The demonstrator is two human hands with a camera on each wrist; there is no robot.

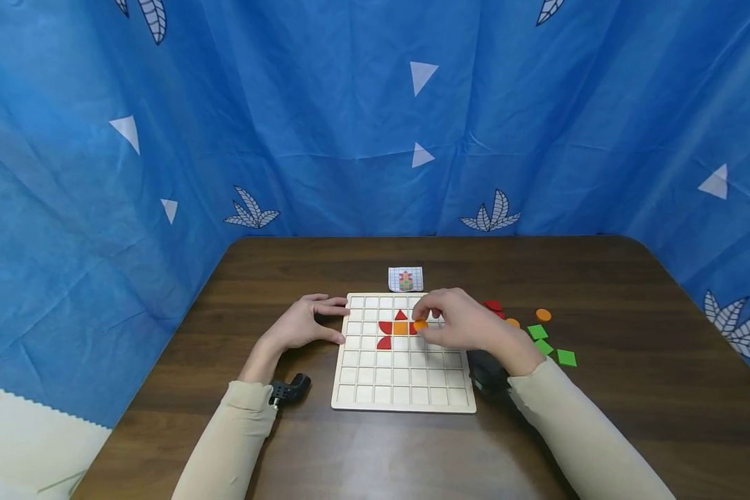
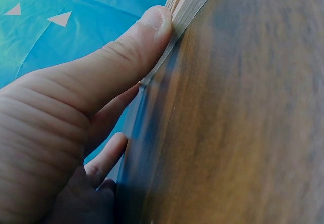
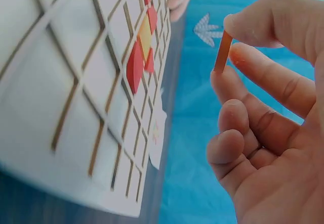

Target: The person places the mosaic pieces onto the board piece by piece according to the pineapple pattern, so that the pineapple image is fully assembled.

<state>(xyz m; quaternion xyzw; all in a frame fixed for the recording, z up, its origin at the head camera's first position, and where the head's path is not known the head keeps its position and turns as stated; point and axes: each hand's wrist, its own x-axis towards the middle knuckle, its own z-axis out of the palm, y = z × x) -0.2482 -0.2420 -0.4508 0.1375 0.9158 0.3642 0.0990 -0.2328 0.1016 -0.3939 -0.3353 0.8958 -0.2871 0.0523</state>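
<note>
Thumb and fingers of my right hand [image 1: 459,319] pinch an orange disc [image 3: 223,51] on edge, held over the gridded white board [image 1: 403,399]. Below and left of it an orange square [image 1: 400,328] lies in a board cell. Red pieces surround that square: a triangle [image 1: 401,315] above, curved pieces to the left and below left [image 1: 384,342], and another at its right, partly hidden by the disc. My left hand [image 1: 300,323] rests at the board's left edge, fingers extended and spread from the thumb; its thumb [image 2: 154,27] is against the edge in the left wrist view.
A small card with a coloured pattern [image 1: 405,279] lies behind the board. To the right are green squares [image 1: 567,357], a loose orange disc [image 1: 543,314] and red pieces [image 1: 493,305], partly behind my right arm. A black wrist device [image 1: 292,389] sits by my left wrist.
</note>
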